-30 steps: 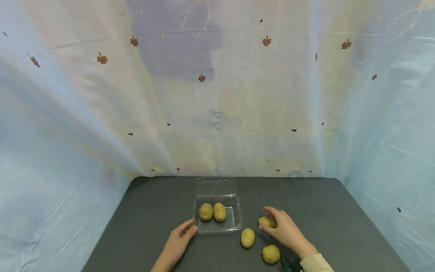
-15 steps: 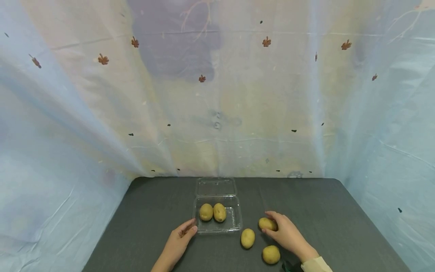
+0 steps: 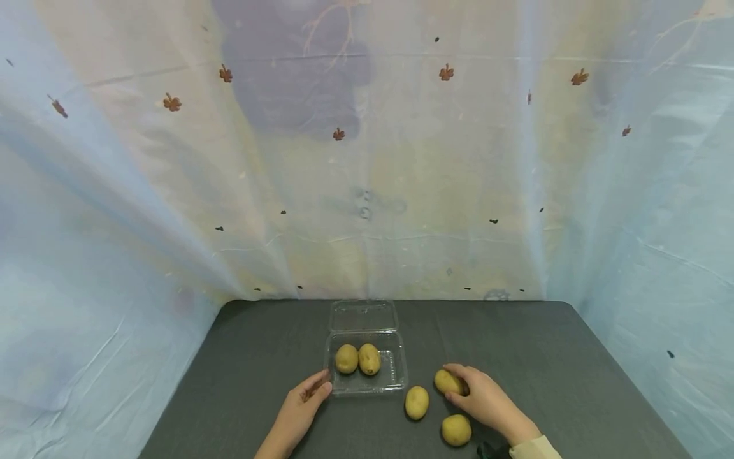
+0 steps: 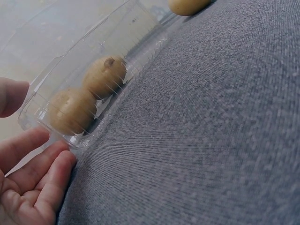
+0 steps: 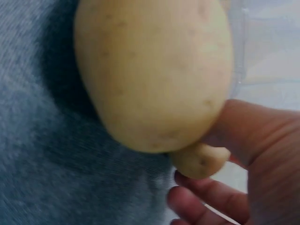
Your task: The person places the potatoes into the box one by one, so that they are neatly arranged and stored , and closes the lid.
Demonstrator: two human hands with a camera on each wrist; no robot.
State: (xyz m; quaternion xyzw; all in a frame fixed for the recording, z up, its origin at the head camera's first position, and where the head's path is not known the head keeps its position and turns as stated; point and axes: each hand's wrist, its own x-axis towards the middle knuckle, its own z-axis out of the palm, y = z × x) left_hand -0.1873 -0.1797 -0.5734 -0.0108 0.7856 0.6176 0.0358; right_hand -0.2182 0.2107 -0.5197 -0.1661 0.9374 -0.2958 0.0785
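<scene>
A clear plastic clamshell box (image 3: pixel 367 389) stands on the table with its lid laid back, holding two potatoes: one on the left (image 3: pixel 346 359) and one beside it (image 3: pixel 369 359). At its near left corner is my left hand (image 3: pixel 298 408), fingers loosely bent with the fingertips at the box wall (image 4: pixel 51 129). My right hand (image 3: pixel 482 398) has thumb and fingers on either side of a potato (image 3: pixel 447 382) right of the box. Two more lie nearby: one to the left (image 3: pixel 417 403), another closer to me (image 3: pixel 456 430), which looms large in the right wrist view.
A dark grey cloth covers the table (image 3: pixel 258 357). Behind and on both sides hangs a pale patterned curtain (image 3: pixel 367 159). The opened lid (image 3: pixel 364 315) lies toward the table's back edge. A dark object (image 3: pixel 492 450) shows by the right sleeve.
My right hand has drawn slightly toward me, and the potato between its fingers has shifted and turned a little with it. The left hand and the box look unmoved.
</scene>
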